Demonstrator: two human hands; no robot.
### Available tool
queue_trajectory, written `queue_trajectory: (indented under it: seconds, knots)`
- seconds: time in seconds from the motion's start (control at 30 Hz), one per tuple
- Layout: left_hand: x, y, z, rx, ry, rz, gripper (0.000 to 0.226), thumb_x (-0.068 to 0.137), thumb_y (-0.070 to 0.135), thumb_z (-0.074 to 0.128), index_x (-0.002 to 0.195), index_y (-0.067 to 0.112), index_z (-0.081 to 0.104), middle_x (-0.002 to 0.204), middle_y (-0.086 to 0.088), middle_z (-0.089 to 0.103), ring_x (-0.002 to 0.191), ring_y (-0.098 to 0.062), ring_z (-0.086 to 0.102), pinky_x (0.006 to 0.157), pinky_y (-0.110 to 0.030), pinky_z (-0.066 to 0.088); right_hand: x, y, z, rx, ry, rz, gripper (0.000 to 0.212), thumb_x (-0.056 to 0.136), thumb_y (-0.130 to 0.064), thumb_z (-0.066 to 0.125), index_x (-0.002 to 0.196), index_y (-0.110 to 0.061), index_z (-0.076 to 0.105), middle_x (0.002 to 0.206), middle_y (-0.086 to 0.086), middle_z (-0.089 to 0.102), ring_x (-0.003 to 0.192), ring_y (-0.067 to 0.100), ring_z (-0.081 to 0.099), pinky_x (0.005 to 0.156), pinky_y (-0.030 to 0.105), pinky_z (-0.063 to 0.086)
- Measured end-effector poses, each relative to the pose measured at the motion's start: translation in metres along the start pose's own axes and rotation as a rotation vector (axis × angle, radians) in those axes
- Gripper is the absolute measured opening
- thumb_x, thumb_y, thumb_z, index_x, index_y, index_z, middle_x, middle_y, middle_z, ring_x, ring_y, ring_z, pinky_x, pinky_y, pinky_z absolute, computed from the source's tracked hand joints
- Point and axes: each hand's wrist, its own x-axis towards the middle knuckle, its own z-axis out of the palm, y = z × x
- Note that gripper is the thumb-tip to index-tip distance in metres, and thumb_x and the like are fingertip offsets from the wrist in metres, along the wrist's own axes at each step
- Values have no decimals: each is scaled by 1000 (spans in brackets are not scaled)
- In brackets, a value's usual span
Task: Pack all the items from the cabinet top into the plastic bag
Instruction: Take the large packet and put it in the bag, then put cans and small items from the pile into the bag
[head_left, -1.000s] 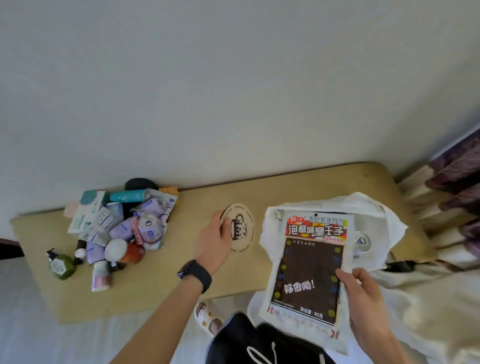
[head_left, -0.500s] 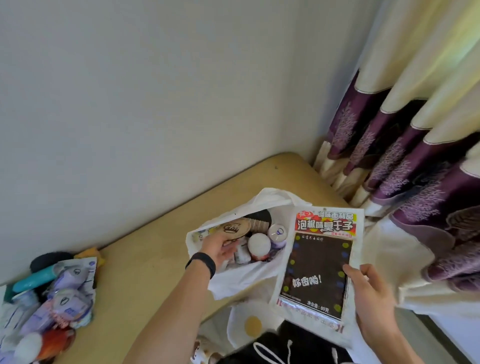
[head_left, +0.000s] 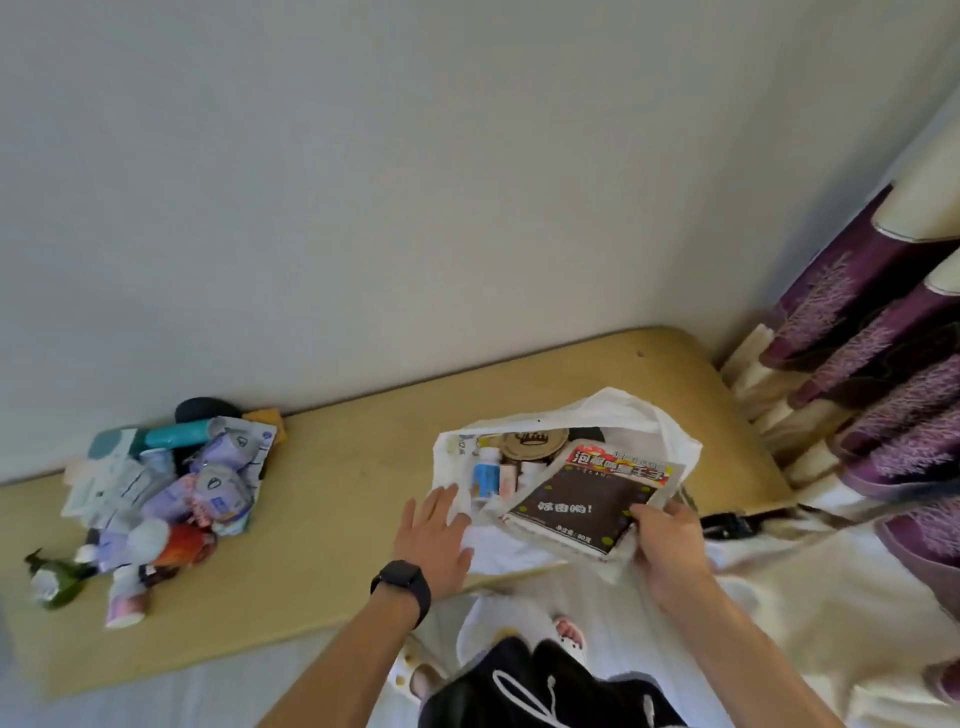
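The white plastic bag (head_left: 644, 415) lies open on the right part of the wooden cabinet top (head_left: 343, 493). The right hand (head_left: 670, 545) grips the near corner of the dark snack packet (head_left: 587, 504), which lies tilted in the bag's mouth, partly inside. The left hand (head_left: 434, 530), fingers spread and holding nothing, rests flat on the bag's left near edge. A round brown coaster (head_left: 535, 444) and small bottles (head_left: 493, 475) lie inside the bag, beyond the packet. The pile of remaining items (head_left: 166, 488) sits well apart, at the cabinet top's left end.
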Motion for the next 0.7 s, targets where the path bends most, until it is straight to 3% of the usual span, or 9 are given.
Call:
queue_trajectory:
  seconds: [0.07,0.2,0.3,0.4,0.47,0.53,0.6,0.7]
  knots:
    - [-4,-1,2,-36,40,-13,40,100,36,40,137,26,48,164,-4,4,151,-24,3,120,-49,7,7,-6,22,19,20,-22,24,83,5,53,105,-5,57,97,21,67,82,36,68,68,47,60]
    - [-6,1,1,-37,70,-12,37,103,32,36,135,24,51,164,-5,5,150,-25,5,120,-49,9,11,-12,62,41,-11,-27,33,86,5,47,118,-1,44,97,19,57,75,27,61,70,44,57]
    - [-6,4,-2,-20,66,-5,37,103,31,35,136,23,50,164,-5,6,150,-25,6,119,-49,11,17,-8,81,83,-54,38,29,89,4,45,118,2,46,109,28,59,92,31,64,84,44,56]
    - [-6,2,-1,-34,47,-4,40,101,30,36,140,24,44,164,-6,8,149,-26,11,118,-48,14,21,0,85,-6,-63,29,27,83,-2,52,110,-2,53,79,13,58,68,23,56,61,34,47]
    - [-6,0,1,-69,47,-4,46,100,29,38,146,26,35,164,-5,10,149,-25,14,118,-46,16,20,5,81,-123,-94,-23,44,84,-9,55,128,-9,49,85,9,59,80,26,56,73,39,50]
    - [-8,-2,3,-116,54,-10,54,100,28,38,151,29,25,164,-3,10,149,-23,15,119,-45,15,10,6,73,-227,-137,-119,47,90,-8,56,136,-14,46,101,4,59,97,25,55,93,43,49]
    - [-13,-4,7,-171,73,-13,59,100,28,38,155,31,15,164,0,9,150,-21,11,121,-44,11,-4,8,63,-316,-193,-226,41,93,-6,55,132,-16,51,119,-2,55,107,18,51,92,34,42]
    - [-26,-10,19,-313,158,-101,66,98,27,39,156,31,8,164,2,11,151,-19,9,122,-43,9,-24,24,51,-565,-285,-411,38,95,-14,55,131,-24,54,123,-8,59,114,11,54,91,26,39]
